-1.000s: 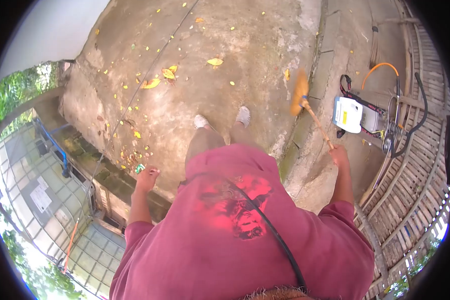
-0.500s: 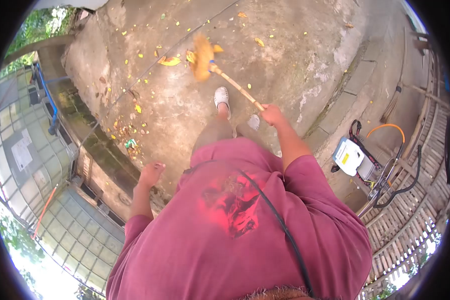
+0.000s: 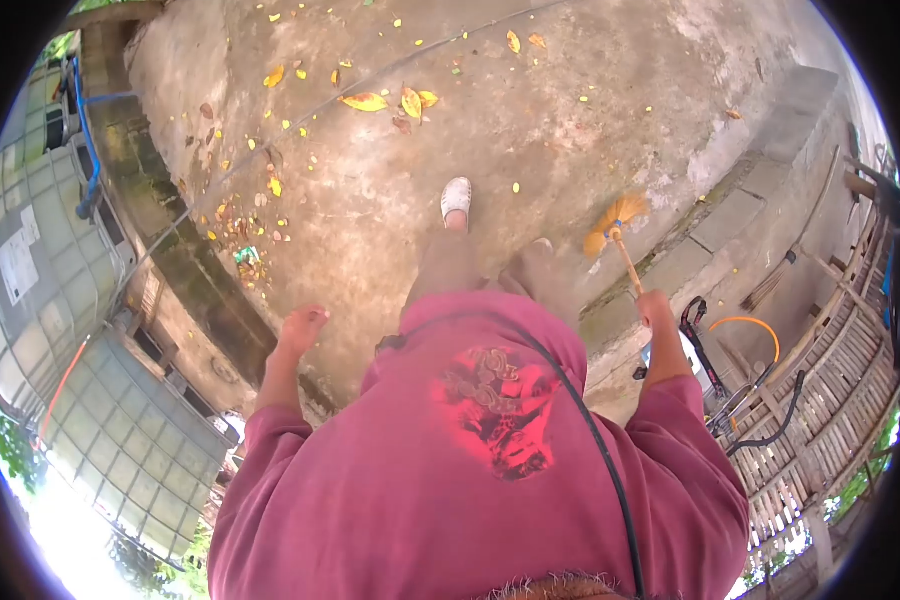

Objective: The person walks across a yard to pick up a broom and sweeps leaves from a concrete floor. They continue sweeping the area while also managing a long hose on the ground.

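Broom (image 3: 617, 236) swung from nr the leaves (image 3: 411, 101) to R side since prev frame, its head now just beside the stone edge (image 3: 675, 262). R hand (image 3: 656, 308) gripping the handle, arm reaching fwd & out to R. L hand (image 3: 304, 328) held out L, fingers loosely curled, nothing in it. Big caged tank (image 3: 150, 440) on L, white box (image 3: 692, 360) partly behind R forearm; contents of both can't tell.
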Demonstrator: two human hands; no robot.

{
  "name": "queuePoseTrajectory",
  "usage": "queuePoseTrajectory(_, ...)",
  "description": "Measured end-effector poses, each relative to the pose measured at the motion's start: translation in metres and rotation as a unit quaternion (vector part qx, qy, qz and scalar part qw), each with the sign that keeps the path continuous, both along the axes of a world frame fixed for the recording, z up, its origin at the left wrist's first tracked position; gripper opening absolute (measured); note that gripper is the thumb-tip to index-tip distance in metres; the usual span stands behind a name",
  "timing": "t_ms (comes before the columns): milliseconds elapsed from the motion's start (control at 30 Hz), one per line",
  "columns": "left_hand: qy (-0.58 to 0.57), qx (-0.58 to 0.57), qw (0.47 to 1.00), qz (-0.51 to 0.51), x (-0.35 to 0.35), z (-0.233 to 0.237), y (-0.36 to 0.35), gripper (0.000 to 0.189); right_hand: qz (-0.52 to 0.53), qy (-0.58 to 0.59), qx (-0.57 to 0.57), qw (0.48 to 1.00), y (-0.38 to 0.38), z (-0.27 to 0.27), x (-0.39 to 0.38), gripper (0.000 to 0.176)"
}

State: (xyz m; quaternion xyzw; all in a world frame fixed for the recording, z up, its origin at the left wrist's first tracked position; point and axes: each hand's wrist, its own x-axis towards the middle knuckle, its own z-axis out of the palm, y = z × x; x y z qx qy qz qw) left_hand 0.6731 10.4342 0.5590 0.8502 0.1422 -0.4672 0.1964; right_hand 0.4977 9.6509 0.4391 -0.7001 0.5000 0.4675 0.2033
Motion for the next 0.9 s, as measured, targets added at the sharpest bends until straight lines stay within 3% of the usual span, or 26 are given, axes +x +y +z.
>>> queuePoseTrajectory(67,0.015,0.02,1.0,0.007,0.003,0.017,-0.021,0.031,0.024,-0.025,-0.004,0.999,0.044,-0.036,0.051,0.02)
queuePoseTrajectory(100,0.014,0.026,1.0,0.001,0.002,0.025,-0.028,0.031,0.015,-0.071,0.072,0.995,0.072,-0.046,0.08,0.023)
queuePoseTrajectory(167,0.01,0.035,0.999,-0.019,0.0,0.038,-0.046,0.031,0.037,-0.126,0.116,0.985,0.128,-0.098,0.12,0.023)
queuePoseTrajectory(267,0.005,0.047,0.998,-0.035,0.0,0.049,-0.069,0.031,0.056,-0.219,0.238,0.944,0.204,-0.101,0.198,0.019)
queuePoseTrajectory(300,-0.011,0.05,0.997,-0.056,0.005,0.051,-0.08,0.031,0.178,-0.366,0.262,0.875,0.22,-0.104,0.211,0.024)
queuePoseTrajectory(367,-0.037,0.057,0.993,-0.096,0.008,0.059,-0.103,0.03,-0.02,-0.252,0.345,0.904,0.23,-0.046,0.251,0.023)
queuePoseTrajectory(467,-0.084,0.079,0.993,-0.01,0.01,0.056,-0.156,0.031,-0.029,-0.256,0.395,0.882,0.16,0.003,0.231,0.025)
queuePoseTrajectory(500,-0.119,0.069,0.99,-0.02,0.01,0.057,-0.186,0.031,-0.015,-0.265,0.384,0.884,0.121,0.02,0.209,0.027)
queuePoseTrajectory(600,-0.013,-0.024,0.995,-0.093,-0.003,-0.006,-0.23,0.031,0.041,-0.343,0.351,0.87,-0.016,0.057,0.079,0.04)
queuePoseTrajectory(633,-0.001,-0.031,0.99,-0.139,0.002,-0.014,-0.261,0.031,0.042,-0.425,0.304,0.852,-0.053,0.054,0.019,0.033)
queuePoseTrajectory(667,0.008,-0.031,0.983,-0.179,0.004,-0.014,-0.293,0.031,0.034,-0.376,0.283,0.882,-0.092,0.087,-0.02,0.028)
queuePoseTrajectory(700,0.013,-0.026,0.976,-0.215,0.007,-0.009,-0.322,0.032,-0.06,-0.236,0.245,0.938,-0.12,0.146,-0.034,0.029)
queuePoseTrajectory(733,-0.004,-0.04,0.977,-0.211,0.014,-0.004,-0.35,0.032,-0.036,-0.202,0.198,0.958,-0.148,0.154,-0.072,0.028)
queuePoseTrajectory(767,-0.02,-0.053,0.977,-0.208,0.023,0.001,-0.378,0.032,-0.09,-0.242,0.146,0.955,-0.165,0.164,-0.107,0.026)
queuePoseTrajectory(867,-0.065,-0.09,0.975,-0.191,0.042,0.039,-0.449,0.029,-0.09,-0.145,0.049,0.984,-0.221,0.136,-0.159,0.026)
queuePoseTrajectory(900,-0.085,-0.102,0.975,-0.179,0.049,0.052,-0.467,0.028,-0.078,-0.116,-0.012,0.99,-0.238,0.092,-0.178,0.022)
